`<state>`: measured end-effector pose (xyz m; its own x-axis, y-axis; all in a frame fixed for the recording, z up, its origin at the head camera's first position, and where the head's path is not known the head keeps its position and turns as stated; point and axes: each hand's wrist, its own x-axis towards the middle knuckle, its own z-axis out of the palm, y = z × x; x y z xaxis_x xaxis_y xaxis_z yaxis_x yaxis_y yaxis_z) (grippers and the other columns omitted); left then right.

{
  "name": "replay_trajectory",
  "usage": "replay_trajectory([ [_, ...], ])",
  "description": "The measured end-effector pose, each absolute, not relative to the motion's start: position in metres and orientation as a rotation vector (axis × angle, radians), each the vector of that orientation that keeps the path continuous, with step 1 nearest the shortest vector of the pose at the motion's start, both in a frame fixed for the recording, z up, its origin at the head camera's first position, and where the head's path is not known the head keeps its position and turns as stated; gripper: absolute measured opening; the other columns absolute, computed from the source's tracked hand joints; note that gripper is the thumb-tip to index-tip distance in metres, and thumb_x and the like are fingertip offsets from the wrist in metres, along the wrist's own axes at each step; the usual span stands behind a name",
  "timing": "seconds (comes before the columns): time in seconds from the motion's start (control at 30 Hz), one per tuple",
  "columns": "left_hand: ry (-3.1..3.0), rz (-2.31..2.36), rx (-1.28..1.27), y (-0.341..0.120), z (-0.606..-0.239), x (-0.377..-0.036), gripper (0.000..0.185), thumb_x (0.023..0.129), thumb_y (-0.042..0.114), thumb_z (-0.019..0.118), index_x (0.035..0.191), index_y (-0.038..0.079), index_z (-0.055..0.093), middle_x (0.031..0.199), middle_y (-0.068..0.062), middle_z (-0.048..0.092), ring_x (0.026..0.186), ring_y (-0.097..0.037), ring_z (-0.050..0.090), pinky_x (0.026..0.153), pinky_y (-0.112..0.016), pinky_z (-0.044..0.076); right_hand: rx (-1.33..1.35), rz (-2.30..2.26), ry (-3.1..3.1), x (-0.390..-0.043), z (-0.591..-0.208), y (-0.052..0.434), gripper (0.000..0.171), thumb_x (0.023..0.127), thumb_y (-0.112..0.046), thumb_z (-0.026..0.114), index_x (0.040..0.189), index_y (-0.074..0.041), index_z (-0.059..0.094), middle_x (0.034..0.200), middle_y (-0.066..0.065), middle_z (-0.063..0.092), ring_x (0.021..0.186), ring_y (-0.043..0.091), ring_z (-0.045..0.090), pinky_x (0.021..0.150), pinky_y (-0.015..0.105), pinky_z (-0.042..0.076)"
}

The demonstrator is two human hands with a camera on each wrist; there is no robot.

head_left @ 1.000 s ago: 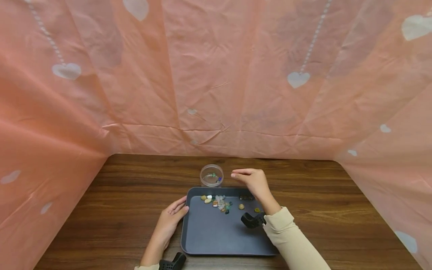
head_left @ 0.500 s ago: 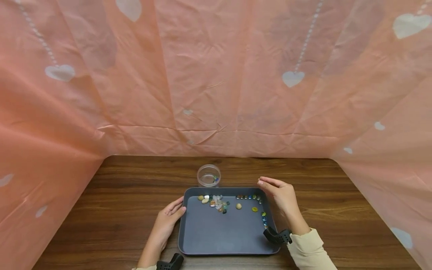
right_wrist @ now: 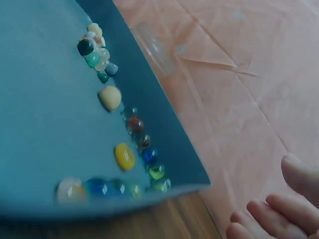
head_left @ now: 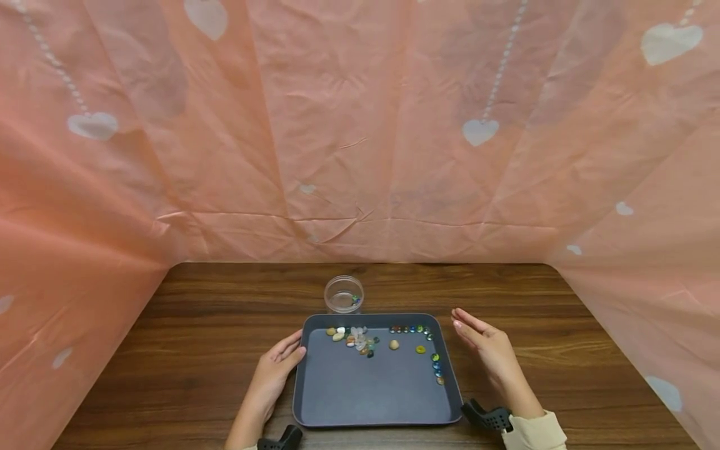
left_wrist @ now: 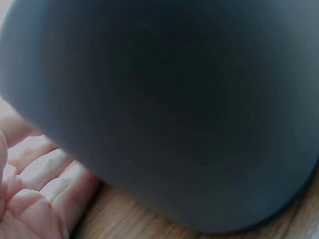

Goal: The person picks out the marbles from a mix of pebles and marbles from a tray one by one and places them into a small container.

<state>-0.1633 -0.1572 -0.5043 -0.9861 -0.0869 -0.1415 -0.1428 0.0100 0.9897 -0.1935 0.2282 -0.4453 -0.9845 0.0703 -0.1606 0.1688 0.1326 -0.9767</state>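
A dark grey tray (head_left: 371, 400) lies on the wooden table. Near its far left corner sits a cluster of small pebbles (head_left: 357, 337), and a line of glass marbles (head_left: 413, 329) runs along the far and right walls, also visible in the right wrist view as marbles (right_wrist: 142, 144) beside a yellow pebble (right_wrist: 124, 156). A clear jar (head_left: 344, 294) with a few beads stands just behind the tray. My left hand (head_left: 278, 365) rests with relaxed fingers against the tray's left rim (left_wrist: 164, 124). My right hand (head_left: 486, 350) hovers beside the right rim, fingers straight, holding nothing.
Pink plastic sheeting with white hearts (head_left: 360, 137) walls the table on the back and both sides. Bare wooden tabletop (head_left: 562, 350) lies on both sides of the tray.
My right hand has drawn back from beside the jar, moving right and toward me to the tray's right side. The left hand has stayed on the left rim.
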Motion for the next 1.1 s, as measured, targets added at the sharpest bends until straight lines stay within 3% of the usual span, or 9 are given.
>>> replay_trajectory([
  [0.13,2.208,2.158,-0.247,-0.157,-0.504,-0.162,0.047,0.096,0.019,0.065,0.14,0.004,0.055,0.14,-0.019,0.059,0.132,-0.029,0.054,0.089,-0.011,0.047,0.198,-1.942,2.331,-0.189,-0.451,0.232,0.056,0.1,-0.024,0.061,0.148,-0.002,0.043,0.151,0.012,0.044,0.107,-0.017,0.057,0.089,0.006,0.046],
  [0.53,2.216,2.127,-0.237,-0.159,-0.503,-0.162,0.049,0.097,0.021,0.065,0.142,0.006,0.054,0.141,-0.017,0.058,0.133,-0.029,0.054,0.088,-0.009,0.045,-0.018,-1.935,2.155,-0.177,-0.478,0.222,0.06,0.103,-0.022,0.054,0.153,0.0,0.031,0.161,0.015,0.028,0.115,-0.019,0.048,0.095,0.007,0.042],
  [0.73,2.196,2.141,-0.239,-0.158,-0.502,-0.161,0.051,0.096,0.023,0.066,0.142,0.006,0.053,0.142,-0.017,0.057,0.13,-0.026,0.057,0.089,-0.01,0.046,0.045,-1.881,2.26,-0.175,-0.483,0.219,0.055,0.101,-0.023,0.058,0.15,-0.006,0.041,0.156,0.011,0.038,0.123,-0.007,0.05,0.092,0.009,0.044],
  [0.93,2.19,2.137,-0.25,-0.159,-0.501,-0.16,0.052,0.096,0.025,0.066,0.142,0.006,0.053,0.142,-0.017,0.057,0.13,-0.026,0.057,0.089,-0.01,0.046,0.075,-1.856,2.34,-0.174,-0.487,0.216,0.052,0.1,-0.024,0.059,0.148,-0.009,0.046,0.155,0.004,0.041,0.142,0.018,0.034,0.094,0.005,0.038],
  [1.1,2.179,2.131,-0.255,-0.159,-0.499,-0.16,0.051,0.096,0.023,0.065,0.142,0.005,0.053,0.143,-0.017,0.057,0.134,-0.028,0.053,0.089,-0.009,0.044,0.077,-1.848,2.356,-0.174,-0.487,0.218,0.052,0.099,-0.024,0.06,0.147,-0.009,0.047,0.155,0.004,0.042,0.145,0.022,0.031,0.093,0.003,0.035],
])
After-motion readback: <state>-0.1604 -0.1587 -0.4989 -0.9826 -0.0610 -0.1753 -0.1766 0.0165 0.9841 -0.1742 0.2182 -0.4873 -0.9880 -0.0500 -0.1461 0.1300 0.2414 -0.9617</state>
